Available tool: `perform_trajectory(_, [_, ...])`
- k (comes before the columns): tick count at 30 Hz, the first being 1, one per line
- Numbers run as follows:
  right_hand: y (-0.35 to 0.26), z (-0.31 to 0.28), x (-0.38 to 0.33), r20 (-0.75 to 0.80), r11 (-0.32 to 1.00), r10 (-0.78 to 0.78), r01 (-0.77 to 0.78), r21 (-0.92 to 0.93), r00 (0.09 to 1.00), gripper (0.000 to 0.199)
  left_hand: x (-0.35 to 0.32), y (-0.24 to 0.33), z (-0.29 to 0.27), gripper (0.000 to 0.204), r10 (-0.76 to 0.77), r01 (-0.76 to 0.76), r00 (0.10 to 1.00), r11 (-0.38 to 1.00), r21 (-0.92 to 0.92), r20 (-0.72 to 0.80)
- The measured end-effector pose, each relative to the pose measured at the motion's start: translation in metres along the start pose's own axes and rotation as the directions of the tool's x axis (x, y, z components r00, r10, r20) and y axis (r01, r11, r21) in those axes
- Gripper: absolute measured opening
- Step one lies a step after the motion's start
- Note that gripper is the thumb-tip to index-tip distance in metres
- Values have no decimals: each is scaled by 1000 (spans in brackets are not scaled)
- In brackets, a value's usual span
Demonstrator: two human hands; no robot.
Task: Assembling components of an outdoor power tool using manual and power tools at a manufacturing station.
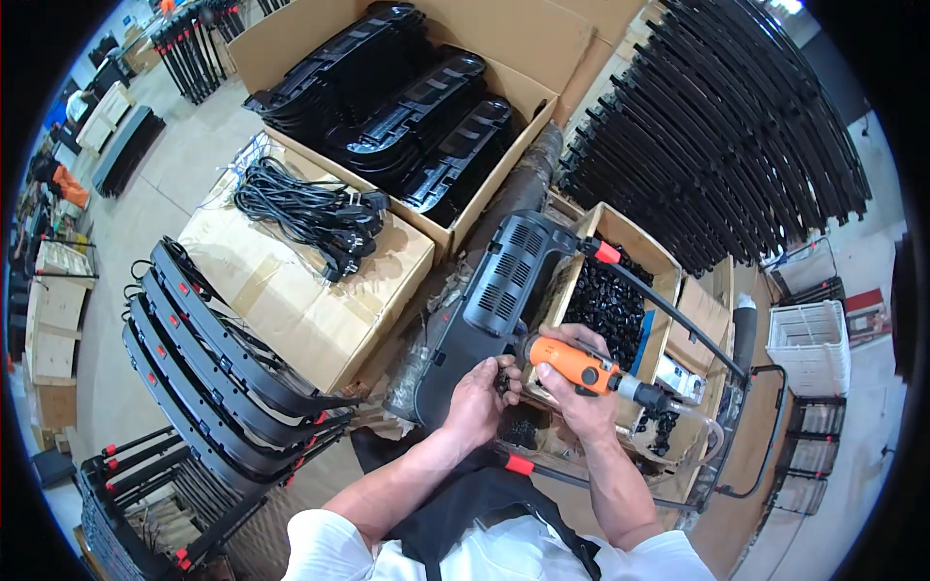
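A long dark-grey plastic machine housing lies just ahead of the left hand, its long axis slanting from beside the left wrist forward and rightward; its slotted, vented end points away from the person. A black tubular frame with red collars extends to the right beyond the hands. The orange cylindrical handheld driver is in the right hand, lying roughly crosswise, nose toward the left hand, clear hose at its right end.

Farther ahead of the left hand, a large open brown cardboard box contains stacks of glossy black moulded panels. Nearer and to the left, a brown taped carton bears a heap of black plugged cables. Ahead of the right hand, a pale wooden bin contains many small black parts.

Both forearms reach forward from the lower edge and converge. The right hand wraps around the driver's body; the left has its fingers curled around small dark pieces, too small to identify.
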State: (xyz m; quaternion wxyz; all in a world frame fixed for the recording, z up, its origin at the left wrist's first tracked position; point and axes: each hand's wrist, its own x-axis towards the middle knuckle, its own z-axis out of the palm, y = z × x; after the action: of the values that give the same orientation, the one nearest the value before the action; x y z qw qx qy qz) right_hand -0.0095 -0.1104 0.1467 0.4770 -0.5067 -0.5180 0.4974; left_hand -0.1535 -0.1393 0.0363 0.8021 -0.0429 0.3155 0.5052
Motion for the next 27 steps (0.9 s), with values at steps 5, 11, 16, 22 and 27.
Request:
perform_trajectory(5, [-1,37,55,60,996,54,-49,-78,997,55,13,17,-30,27,-13,9,999,994,112,36])
perform_trajectory(11, [7,58,87,128,986,63,-42,-160,990,56,17,22,-36,29,-81,63,992,983,175,98])
perform_trajectory(16, [3,67,98,160,956,115,-65,-285,981,55,17,23,-40,27,-99,83,990,984,155,100])
perform_trajectory(22, [4,75,108,178,940,164,-99,-327,970,55,13,30,-38,22,-124,113,990,982,150,63])
perform_trajectory(27, [7,73,114,197,919,167,-81,-385,966,56,3,76,-31,20,-150,154,988,955,252,-34])
